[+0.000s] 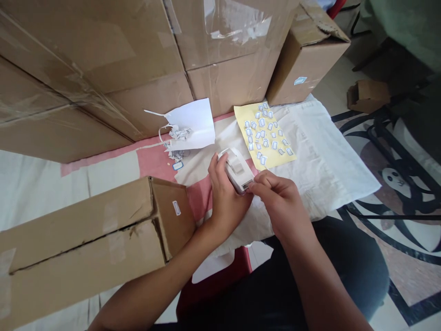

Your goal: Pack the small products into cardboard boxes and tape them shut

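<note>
Patterned floor [409, 282] with dark bands on the right, a panda picture [396, 178], and a red seat [241, 267] near.

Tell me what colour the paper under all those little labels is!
Yellow paper, seen in the head view.

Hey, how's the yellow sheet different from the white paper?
The yellow sheet is dotted with small labels; the white paper is mostly bare, with crumpled scraps at its left. The yellow sheet looks neatly edged, while the white paper has a torn strip trailing off. Both lie before stacked cardboard boxes.
</note>
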### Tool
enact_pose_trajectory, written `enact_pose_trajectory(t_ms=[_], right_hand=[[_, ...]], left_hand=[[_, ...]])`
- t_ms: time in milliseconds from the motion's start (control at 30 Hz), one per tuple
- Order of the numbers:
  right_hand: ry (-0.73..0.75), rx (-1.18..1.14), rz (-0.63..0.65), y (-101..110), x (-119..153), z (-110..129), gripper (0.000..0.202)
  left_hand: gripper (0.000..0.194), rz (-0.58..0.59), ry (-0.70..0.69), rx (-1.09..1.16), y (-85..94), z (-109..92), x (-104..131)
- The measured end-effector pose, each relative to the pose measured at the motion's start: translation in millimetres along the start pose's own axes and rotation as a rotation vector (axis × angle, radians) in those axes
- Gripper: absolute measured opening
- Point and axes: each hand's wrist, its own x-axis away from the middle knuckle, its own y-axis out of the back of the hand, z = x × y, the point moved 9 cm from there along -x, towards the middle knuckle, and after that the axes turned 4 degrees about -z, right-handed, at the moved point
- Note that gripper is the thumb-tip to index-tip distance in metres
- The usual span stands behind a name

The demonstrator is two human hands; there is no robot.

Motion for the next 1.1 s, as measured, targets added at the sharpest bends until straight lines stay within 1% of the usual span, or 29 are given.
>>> enact_pose_trajectory(t_ms=[200, 300, 400, 500, 667, 800, 933, 1100], right_hand=[[-0.006, -0.032, -0.043, 4, 0, -5, 0.047], [0.012, -0.006, -0.047, 6, 1, -2, 0.047], [0.041, 0.08, -0.038, 8, 3, 5, 0.045], [0.025, 0.131, -0.014, 10, 4, 7, 0.042], [-0.066, -0.035, -0.017, 16, 0, -4, 0.039], [-0.154, -0.204, -0.052, 21, -6, -10, 0.035], [-0.26, -0.354, -0.048, 23, -10, -16, 0.034], [-0.312, -0.519, -0.022, 22, -12, -25, 0.032]], left_hand=[[0.092, 0.048, 0.056, 0.046, -3.3, 3, -1], [0.092, 0.053, 0.031, 0.034, -3.9, 2, -1], [0.09, 0.052, 0.004, 0.014, -3.7, 1, 0], [0.09, 0.059, -0.011, -0.005, -4.2, 0, 1], [0.101, 0.02, -0.019, -0.009, -1.7, 0, -1], [0.108, -0.01, -0.025, -0.026, 2.2, -3, -1], [0.102, -0.043, -0.096, -0.073, 7.8, -12, 0], [0.087, -0.095, -0.191, -0.151, 11.9, -19, 3]])
